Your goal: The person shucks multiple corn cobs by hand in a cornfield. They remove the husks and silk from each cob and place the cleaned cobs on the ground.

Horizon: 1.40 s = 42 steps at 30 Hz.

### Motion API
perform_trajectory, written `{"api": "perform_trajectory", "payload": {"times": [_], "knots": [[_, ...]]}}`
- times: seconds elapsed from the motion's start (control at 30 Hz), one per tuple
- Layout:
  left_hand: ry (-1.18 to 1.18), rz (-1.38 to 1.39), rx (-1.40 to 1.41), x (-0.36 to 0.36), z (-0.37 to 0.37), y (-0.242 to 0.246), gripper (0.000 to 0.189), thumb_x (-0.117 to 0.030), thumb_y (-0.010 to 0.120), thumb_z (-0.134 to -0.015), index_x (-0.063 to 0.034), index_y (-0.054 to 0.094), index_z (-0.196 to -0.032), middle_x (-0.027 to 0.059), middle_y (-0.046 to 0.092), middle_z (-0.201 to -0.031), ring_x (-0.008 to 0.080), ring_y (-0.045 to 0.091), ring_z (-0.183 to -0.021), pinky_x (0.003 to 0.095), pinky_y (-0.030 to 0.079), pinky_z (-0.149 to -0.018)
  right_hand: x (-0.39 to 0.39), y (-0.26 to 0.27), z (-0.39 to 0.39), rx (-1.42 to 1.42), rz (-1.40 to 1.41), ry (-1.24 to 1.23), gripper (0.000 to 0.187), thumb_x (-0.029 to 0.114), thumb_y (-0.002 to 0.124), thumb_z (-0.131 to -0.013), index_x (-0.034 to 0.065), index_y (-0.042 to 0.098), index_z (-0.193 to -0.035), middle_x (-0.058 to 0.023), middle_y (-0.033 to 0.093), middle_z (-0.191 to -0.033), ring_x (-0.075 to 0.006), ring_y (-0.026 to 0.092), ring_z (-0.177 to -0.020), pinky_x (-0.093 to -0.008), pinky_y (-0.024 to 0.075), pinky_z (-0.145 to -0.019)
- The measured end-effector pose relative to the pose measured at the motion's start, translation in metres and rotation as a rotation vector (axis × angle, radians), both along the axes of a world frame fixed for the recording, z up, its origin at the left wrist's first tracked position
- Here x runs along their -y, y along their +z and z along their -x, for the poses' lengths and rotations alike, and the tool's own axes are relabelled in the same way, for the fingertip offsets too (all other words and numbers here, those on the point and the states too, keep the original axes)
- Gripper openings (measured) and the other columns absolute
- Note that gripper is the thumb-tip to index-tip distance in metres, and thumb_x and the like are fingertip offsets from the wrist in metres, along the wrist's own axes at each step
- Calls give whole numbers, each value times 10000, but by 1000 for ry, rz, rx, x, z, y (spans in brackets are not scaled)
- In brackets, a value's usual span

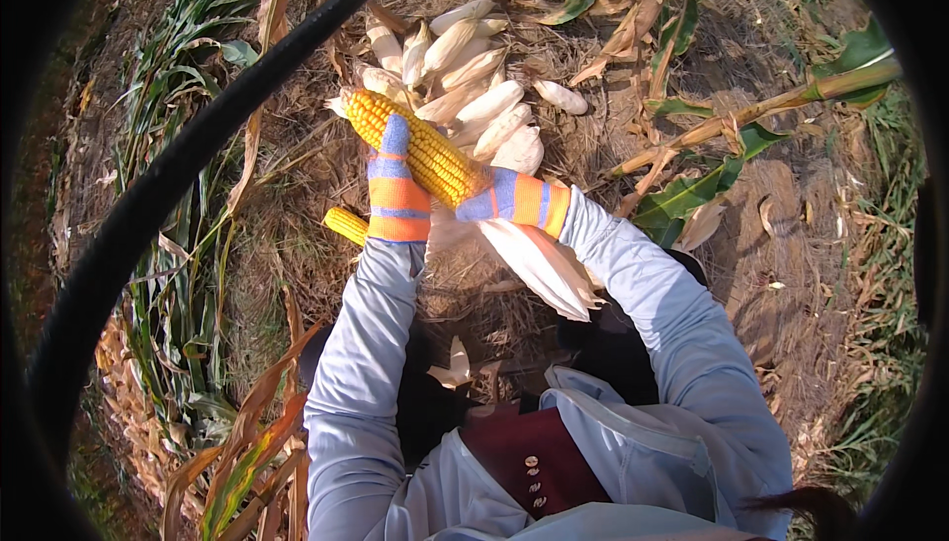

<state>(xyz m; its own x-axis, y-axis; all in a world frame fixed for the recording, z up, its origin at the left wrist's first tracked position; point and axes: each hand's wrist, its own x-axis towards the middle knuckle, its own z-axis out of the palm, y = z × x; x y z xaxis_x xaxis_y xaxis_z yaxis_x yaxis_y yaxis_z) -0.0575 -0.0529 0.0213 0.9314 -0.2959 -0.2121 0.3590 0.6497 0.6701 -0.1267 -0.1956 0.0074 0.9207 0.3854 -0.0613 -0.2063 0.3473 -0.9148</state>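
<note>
A yellow corn ear (426,152) with bare kernels lies slantwise in my gloved hands. My left hand (397,185), in an orange and blue-grey knit glove, grips it along its left side, thumb laid over the kernels. At the silky lower right end, my right hand (515,200) is closed around the base of the ear and its husk. Pale peeled husk (537,263) hangs below the right hand toward my lap. Another bare yellow ear (346,225) rests on the ground left of my left wrist, partly hidden by it.
Several ears in pale husks (467,74) lie heaped on the ground beyond my hands. Cut corn stalks (749,118) with leaves lie to the right, and green leaves (174,244) line the left. A black strap or cable (215,133) crosses the view's left side.
</note>
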Motion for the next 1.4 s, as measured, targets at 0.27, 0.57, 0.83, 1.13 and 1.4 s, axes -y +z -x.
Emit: {"api": "perform_trajectory", "payload": {"times": [0.27, 0.57, 0.83, 1.13, 1.4], "knots": [[-25, 138, -36, -6, -13, 2, 517, -438, 612, -803, -19, 481, -1075, 149, 585, -978, 295, 571, -927, 422, 471, -857, -11, -16, 16, 133, 635, 3, 268, 201, 625, -795, 28, 598, -999, -89, 629, -894, -160, 566, -831, -276, 442, -760], [146, -209, -76, 19, -6, -18, 378, -230, 639, -812, -3, 476, -1068, 142, 592, -877, 299, 608, -730, 407, 537, -687, -30, -55, 1, 479, 687, -385, 281, 193, 482, -855, 47, 565, -1081, -107, 606, -1057, -222, 570, -986, -320, 439, -854], [-173, -282, 96, 2, -10, -1, 345, -304, 594, -829, -12, 503, -990, 135, 600, -777, 253, 601, -643, 352, 515, -595, -45, -50, 16, 396, 1120, -100, 306, 183, 458, -875, 70, 493, -1157, -90, 532, -1158, -203, 510, -1071, -322, 431, -898], [-418, -333, 205, -7, 3, 17, 412, -354, 594, -808, 0, 500, -997, 125, 593, -765, 232, 601, -650, 339, 514, -604, -51, 4, 50, 296, 843, -114, 217, 175, 461, -879, 66, 532, -1052, -103, 587, -993, -258, 582, -908, -355, 479, -785], [-1000, -245, 267, -11, 42, 46, 542, -408, 622, -791, -2, 497, -1127, 70, 601, -888, 127, 556, -798, 256, 454, -723, -51, 24, 100, 342, 650, 370, 359, 341, 465, -866, 16, 546, -993, -143, 602, -906, -270, 575, -860, -385, 449, -773]]}}
